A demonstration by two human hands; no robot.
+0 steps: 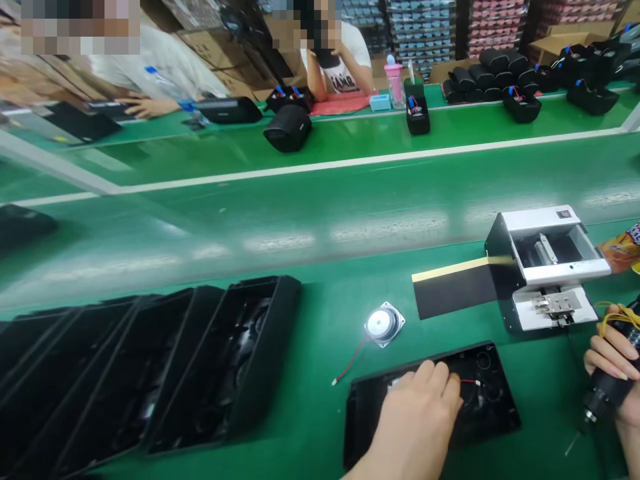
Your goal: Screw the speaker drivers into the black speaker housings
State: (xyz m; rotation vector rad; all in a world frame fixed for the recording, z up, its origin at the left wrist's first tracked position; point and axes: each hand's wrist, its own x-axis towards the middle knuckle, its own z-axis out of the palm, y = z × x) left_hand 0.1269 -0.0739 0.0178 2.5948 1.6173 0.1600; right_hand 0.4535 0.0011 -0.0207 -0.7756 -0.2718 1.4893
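My left hand (pixel 423 407) reaches into a black plastic housing (pixel 357 427) lying on the green bench, fingers bent down around a speaker mostly hidden beneath them. A silvery edge shows beside the knuckles, and a red wire (pixel 469 381) with a white plug sticks out past the fingertips. At the right edge, my right hand (pixel 613 357) is closed around a black electric screwdriver (pixel 607 393), its thin bit pointing down and left. Yellow cord (pixel 620 315) loops over that hand. Behind the housing lies a loose round speaker (pixel 384 325) with a red lead.
Several black housings (pixel 270 347) lean in a row at left. A white-and-black machine (pixel 545 267) stands at right, beside a black sheet (pixel 455 290) with a yellow edge. An orange packet (pixel 625 250) is behind it. Two people sit across, among black speaker units (pixel 289 128).
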